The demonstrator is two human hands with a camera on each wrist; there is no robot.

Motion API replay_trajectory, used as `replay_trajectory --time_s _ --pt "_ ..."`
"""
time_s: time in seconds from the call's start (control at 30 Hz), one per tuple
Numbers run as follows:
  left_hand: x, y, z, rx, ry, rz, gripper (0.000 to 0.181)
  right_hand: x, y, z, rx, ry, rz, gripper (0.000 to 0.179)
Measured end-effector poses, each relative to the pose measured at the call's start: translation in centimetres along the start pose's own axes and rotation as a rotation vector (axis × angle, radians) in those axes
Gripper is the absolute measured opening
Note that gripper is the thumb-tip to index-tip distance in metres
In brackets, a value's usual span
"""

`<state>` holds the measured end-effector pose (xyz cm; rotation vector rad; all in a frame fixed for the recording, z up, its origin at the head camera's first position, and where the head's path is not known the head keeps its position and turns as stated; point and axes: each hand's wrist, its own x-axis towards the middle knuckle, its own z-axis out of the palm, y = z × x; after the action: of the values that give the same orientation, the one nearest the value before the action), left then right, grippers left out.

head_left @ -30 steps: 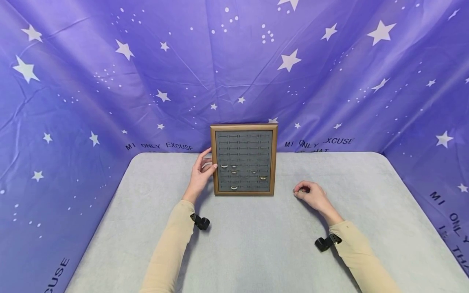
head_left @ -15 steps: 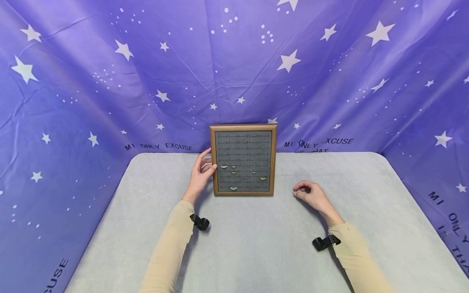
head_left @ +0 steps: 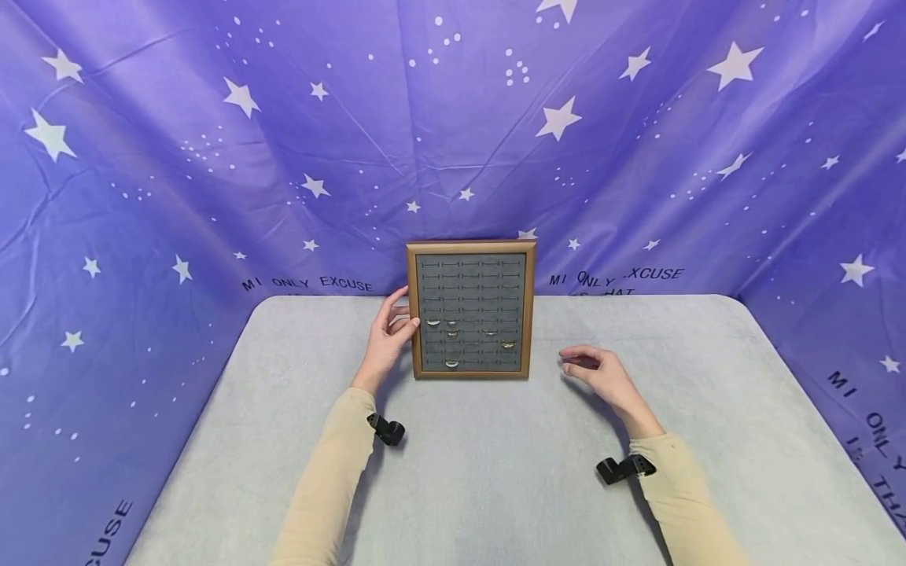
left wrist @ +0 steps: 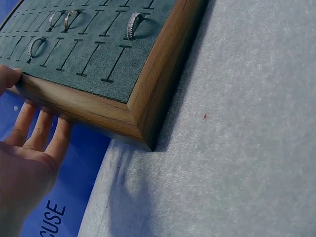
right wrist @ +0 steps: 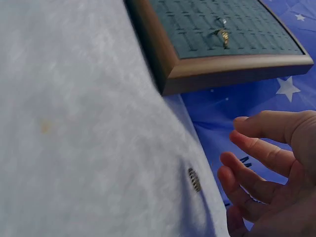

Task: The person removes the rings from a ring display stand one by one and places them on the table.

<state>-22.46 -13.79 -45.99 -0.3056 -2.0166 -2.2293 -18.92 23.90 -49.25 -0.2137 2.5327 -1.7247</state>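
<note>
A wood-framed ring display tray (head_left: 470, 373) stands upright on the table, its grey slotted pad bearing several rings. My left hand (head_left: 386, 339) grips the tray's left edge, thumb at the front and fingers behind it. In the left wrist view a sparkling silver ring (left wrist: 132, 25) sits in a slot near the frame's corner. To the right of the tray, my right hand (head_left: 605, 377) hovers low over the table with thumb and fingers parted and nothing between them. Close to its fingertips, in the right wrist view, a small patterned ring (right wrist: 194, 179) appears to lie on the table.
The grey-white table (head_left: 460, 472) reaches back to a purple star-printed cloth (head_left: 439, 118), which also hangs at both sides. A black wrist camera (head_left: 386, 429) is on the left sleeve, another camera (head_left: 624, 469) on the right.
My right thumb and fingertips, together before, have come apart, and the hand has shifted slightly left. The left hand and the tray have stayed in place.
</note>
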Motion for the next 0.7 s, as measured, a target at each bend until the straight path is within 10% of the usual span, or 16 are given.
replay_trajectory --time_s 0.7 --pt "0.2 0.2 -0.5 0.031 -0.047 -0.032 0.063 1.0 -3.5 2.6 0.188 -0.037 -0.084 0.032"
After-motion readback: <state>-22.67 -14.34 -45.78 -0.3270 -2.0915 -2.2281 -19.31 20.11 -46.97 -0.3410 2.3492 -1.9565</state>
